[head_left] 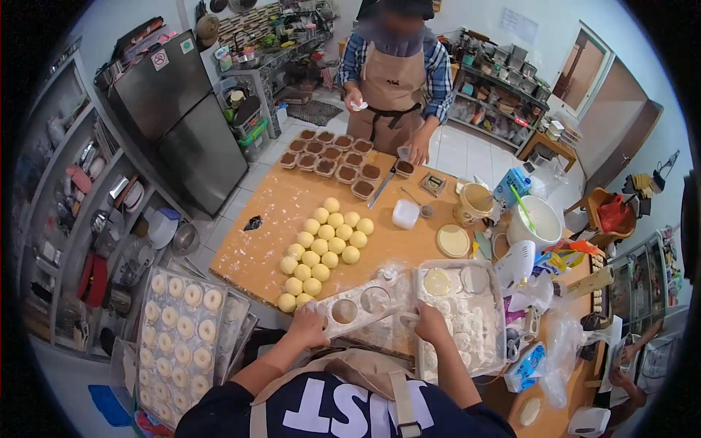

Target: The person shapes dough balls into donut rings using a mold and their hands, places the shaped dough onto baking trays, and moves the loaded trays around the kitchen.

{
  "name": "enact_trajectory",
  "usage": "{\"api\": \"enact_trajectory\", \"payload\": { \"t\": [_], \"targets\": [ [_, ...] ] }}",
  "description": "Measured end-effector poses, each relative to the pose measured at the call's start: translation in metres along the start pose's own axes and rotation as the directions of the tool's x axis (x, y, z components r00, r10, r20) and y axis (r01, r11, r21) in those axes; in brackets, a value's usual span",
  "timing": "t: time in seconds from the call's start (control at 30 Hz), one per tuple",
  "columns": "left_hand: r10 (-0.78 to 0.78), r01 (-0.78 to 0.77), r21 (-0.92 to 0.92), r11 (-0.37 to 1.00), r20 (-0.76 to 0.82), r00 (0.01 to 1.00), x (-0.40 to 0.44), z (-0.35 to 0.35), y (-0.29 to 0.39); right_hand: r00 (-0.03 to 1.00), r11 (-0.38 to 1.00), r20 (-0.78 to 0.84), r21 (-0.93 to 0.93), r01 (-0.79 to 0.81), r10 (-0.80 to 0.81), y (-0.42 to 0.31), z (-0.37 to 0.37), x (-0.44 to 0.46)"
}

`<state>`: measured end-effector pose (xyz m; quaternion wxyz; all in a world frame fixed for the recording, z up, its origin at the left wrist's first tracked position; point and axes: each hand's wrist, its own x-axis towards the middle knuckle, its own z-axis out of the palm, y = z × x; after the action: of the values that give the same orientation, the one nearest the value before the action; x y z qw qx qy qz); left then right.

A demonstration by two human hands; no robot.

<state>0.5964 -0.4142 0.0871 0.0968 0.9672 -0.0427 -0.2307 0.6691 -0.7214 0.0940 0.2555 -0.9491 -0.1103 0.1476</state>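
My left hand [310, 326] is closed on the left end of a floury board [361, 309] with round holes, at the table's near edge. My right hand [432, 324] is at the board's right side, by the rim of a flour-filled tray [498, 321]; what its fingers hold is too small to make out. Flour and a small whitish lump [388, 274] lie just beyond the board. Yellow dough balls [320, 247] stand in rows to the left of centre. Inside the flour tray are pale round pieces [438, 282].
Across the wooden table [255, 252] a person in an apron [394, 80] touches a brown-filled cup [404, 168] near several more cups [347, 174] and a knife [381, 188]. A ring-dough tray [181, 343] stands at left, a white bowl [535, 220] and mixer [517, 261] at right.
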Motion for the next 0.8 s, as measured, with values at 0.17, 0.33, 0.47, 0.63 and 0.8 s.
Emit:
{"api": "enact_trajectory", "payload": {
  "t": [0.17, 0.33, 0.47, 0.63, 0.8],
  "targets": [
    [0.077, -0.08, 0.054, 0.995, 0.058, 0.995, 0.037, 0.03, 0.016, 0.996, 0.987, -0.081, 0.162, -0.019, 0.032, 0.007, -0.036, -0.015],
    [0.095, -0.109, 0.139, 0.984, 0.102, 0.99, 0.054, 0.028, 0.034, 0.986, 0.97, -0.165, 0.243, 0.029, 0.011, 0.016, -0.042, -0.014],
    [0.14, -0.136, 0.045, 0.99, -0.105, 0.985, 0.048, 0.007, 0.058, 0.982, 0.961, -0.189, 0.272, 0.043, 0.01, 0.024, -0.039, -0.008],
    [0.265, -0.464, -0.649, 0.603, -0.386, 0.884, 0.096, 0.011, 0.102, 0.968, 0.899, -0.242, 0.405, 0.167, -0.07, 0.012, -0.022, 0.011],
    [0.281, -0.269, -0.961, -0.069, -0.277, 0.919, 0.103, -0.007, 0.131, 0.951, 0.865, -0.288, 0.444, 0.235, -0.11, -0.005, -0.025, 0.014]
  ]
}}
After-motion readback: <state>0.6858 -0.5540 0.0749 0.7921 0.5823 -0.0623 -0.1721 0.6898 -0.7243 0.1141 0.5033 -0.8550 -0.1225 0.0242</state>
